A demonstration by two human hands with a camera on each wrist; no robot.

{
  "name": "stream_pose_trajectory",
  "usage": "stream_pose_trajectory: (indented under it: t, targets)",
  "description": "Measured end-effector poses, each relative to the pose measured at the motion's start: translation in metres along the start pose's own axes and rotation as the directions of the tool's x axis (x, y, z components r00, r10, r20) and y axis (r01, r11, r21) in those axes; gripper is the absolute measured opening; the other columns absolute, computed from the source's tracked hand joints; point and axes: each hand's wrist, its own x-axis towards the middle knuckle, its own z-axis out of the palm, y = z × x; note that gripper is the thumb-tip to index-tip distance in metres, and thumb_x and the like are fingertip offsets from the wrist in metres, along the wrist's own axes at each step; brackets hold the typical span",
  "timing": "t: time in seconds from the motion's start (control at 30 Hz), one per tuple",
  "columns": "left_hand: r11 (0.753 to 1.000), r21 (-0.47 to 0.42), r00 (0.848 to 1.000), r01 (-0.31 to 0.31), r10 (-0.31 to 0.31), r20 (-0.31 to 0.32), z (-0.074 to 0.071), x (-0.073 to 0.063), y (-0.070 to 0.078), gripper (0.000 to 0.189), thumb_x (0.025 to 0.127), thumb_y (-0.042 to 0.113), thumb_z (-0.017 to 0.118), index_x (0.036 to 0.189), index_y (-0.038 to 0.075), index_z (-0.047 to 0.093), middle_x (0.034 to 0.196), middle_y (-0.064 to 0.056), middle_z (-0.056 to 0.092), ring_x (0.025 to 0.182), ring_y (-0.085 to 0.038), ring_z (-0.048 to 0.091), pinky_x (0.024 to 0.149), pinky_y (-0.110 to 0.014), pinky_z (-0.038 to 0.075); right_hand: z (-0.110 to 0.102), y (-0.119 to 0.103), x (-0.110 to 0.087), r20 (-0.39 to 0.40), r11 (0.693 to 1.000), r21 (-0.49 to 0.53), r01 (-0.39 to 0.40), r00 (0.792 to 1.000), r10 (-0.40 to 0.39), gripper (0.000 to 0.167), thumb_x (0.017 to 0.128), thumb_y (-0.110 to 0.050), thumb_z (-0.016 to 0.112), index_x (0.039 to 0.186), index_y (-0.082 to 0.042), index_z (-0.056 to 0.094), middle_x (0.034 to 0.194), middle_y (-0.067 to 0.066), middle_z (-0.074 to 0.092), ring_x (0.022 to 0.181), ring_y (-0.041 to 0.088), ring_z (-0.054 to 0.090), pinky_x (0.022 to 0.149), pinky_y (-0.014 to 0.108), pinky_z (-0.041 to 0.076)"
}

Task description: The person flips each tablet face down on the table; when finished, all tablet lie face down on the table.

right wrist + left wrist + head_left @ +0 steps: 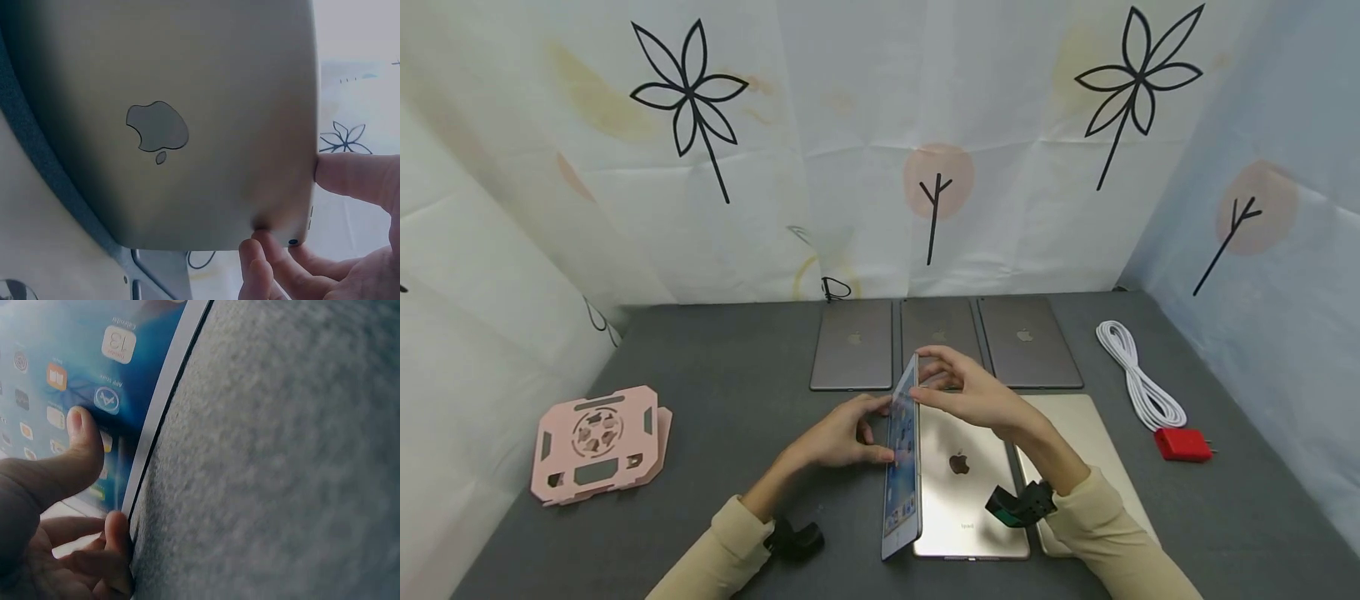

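A tablet [901, 467] with a lit screen and white border stands tilted on its long edge at the front middle. Its gold back [206, 187] with a dark apple logo fills the right wrist view. My left hand [842, 433] grips its far lower corner, with the thumb [78, 447] against the screen and the other fingers curled at the edge. At the upper far corner, my right hand [973, 396] pinches the tablet between the thumb and the fingertips on its back. Beside it, a gold tablet [958, 500] lies face down.
Another gold tablet [1075, 417] lies partly under my right arm. At the back are three grey tablets [853, 358] in a row. A coiled white cable [1138, 379] and a red plug adapter [1183, 444] lie right; stacked pink cut-out panels [597, 475] lie left.
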Motion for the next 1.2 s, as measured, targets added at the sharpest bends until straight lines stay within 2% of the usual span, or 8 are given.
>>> stream_pose_trajectory:
  t: [0.27, 0.37, 0.5, 0.67, 0.8, 0.93, 1.03, 1.2]
  targets:
    - [0.987, -0.157, 0.997, -0.022, 0.032, 0.063, -0.014, -0.004, 0.004, 0.082, 0.094, 0.019, 0.076, 0.160, 0.004, 0.031, 0.134, -0.021, 0.059, 0.095, -0.018, 0.075, 0.074, -0.024, 0.057, 0.009, -0.001, 0.005, 0.010, 1.000, 0.009, 0.017, 1.000, -0.017, 0.067, 0.102, -0.035, 0.064, 0.157, -0.013, 0.033, 0.139, 0.019, 0.053, 0.130, 0.036, 0.056, 0.106, 0.055, 0.047]
    - [0.973, -0.226, 0.998, -0.039, 0.050, 0.041, -0.021, -0.007, 0.011, 0.079, 0.096, 0.019, 0.073, 0.161, 0.010, 0.029, 0.139, -0.021, 0.056, 0.099, -0.023, 0.075, 0.075, -0.027, 0.059, 0.012, -0.002, 0.007, 0.012, 1.000, 0.020, 0.014, 1.000, -0.014, 0.068, 0.101, -0.036, 0.064, 0.158, -0.015, 0.032, 0.142, 0.019, 0.052, 0.131, 0.037, 0.055, 0.103, 0.054, 0.049]
    - [0.945, -0.312, 0.994, -0.101, 0.105, -0.004, -0.029, -0.009, 0.020, 0.075, 0.099, 0.020, 0.068, 0.162, 0.015, 0.028, 0.139, -0.023, 0.053, 0.102, -0.039, 0.074, 0.082, -0.039, 0.062, 0.019, -0.002, 0.011, 0.014, 0.999, 0.042, -0.005, 1.000, 0.004, 0.071, 0.100, -0.040, 0.065, 0.159, -0.022, 0.030, 0.145, 0.016, 0.051, 0.133, 0.036, 0.054, 0.102, 0.054, 0.050]
    - [0.930, -0.347, 0.993, -0.120, 0.116, -0.032, -0.036, -0.013, 0.028, 0.073, 0.101, 0.020, 0.065, 0.163, 0.016, 0.025, 0.136, -0.024, 0.054, 0.099, -0.050, 0.071, 0.080, -0.054, 0.060, 0.026, -0.002, 0.016, 0.024, 0.997, 0.073, 0.000, 1.000, -0.002, 0.069, 0.100, -0.043, 0.064, 0.158, -0.029, 0.030, 0.145, 0.014, 0.050, 0.131, 0.036, 0.055, 0.101, 0.056, 0.050]
    - [0.937, -0.337, 0.995, -0.095, 0.091, -0.028, -0.041, -0.016, 0.027, 0.077, 0.101, 0.024, 0.066, 0.163, 0.018, 0.023, 0.135, -0.021, 0.054, 0.096, -0.047, 0.072, 0.078, -0.047, 0.061, 0.030, 0.002, 0.020, 0.044, 0.997, 0.078, 0.015, 0.999, -0.018, 0.069, 0.101, -0.040, 0.063, 0.159, -0.031, 0.028, 0.143, 0.016, 0.050, 0.126, 0.034, 0.058, 0.097, 0.056, 0.051]
    - [0.919, -0.389, 0.997, -0.065, 0.077, 0.014, -0.050, -0.018, 0.024, 0.082, 0.100, 0.028, 0.068, 0.165, 0.019, 0.019, 0.134, -0.022, 0.052, 0.096, -0.037, 0.075, 0.081, -0.041, 0.060, 0.033, 0.010, 0.024, 0.085, 0.998, 0.066, 0.004, 0.996, -0.010, 0.072, 0.101, -0.036, 0.065, 0.161, -0.030, 0.026, 0.147, 0.020, 0.047, 0.126, 0.037, 0.058, 0.095, 0.055, 0.053]
    - [0.906, -0.422, 0.996, -0.043, 0.072, 0.052, -0.058, -0.021, 0.022, 0.086, 0.099, 0.027, 0.069, 0.165, 0.018, 0.016, 0.136, -0.025, 0.050, 0.095, -0.025, 0.076, 0.084, -0.040, 0.060, 0.036, 0.018, 0.027, 0.118, 1.000, 0.016, -0.027, 0.993, 0.024, 0.077, 0.100, -0.035, 0.067, 0.162, -0.026, 0.024, 0.150, 0.021, 0.045, 0.129, 0.040, 0.055, 0.095, 0.054, 0.054]
    - [0.908, -0.419, 0.993, -0.015, 0.062, 0.099, -0.071, -0.026, 0.022, 0.093, 0.097, 0.025, 0.072, 0.166, 0.017, 0.010, 0.134, -0.025, 0.051, 0.096, -0.015, 0.075, 0.088, -0.037, 0.060, 0.043, 0.031, 0.031, 0.137, 0.994, -0.090, -0.055, 0.988, 0.067, 0.084, 0.096, -0.036, 0.072, 0.163, -0.018, 0.024, 0.153, 0.022, 0.042, 0.136, 0.045, 0.049, 0.102, 0.060, 0.049]
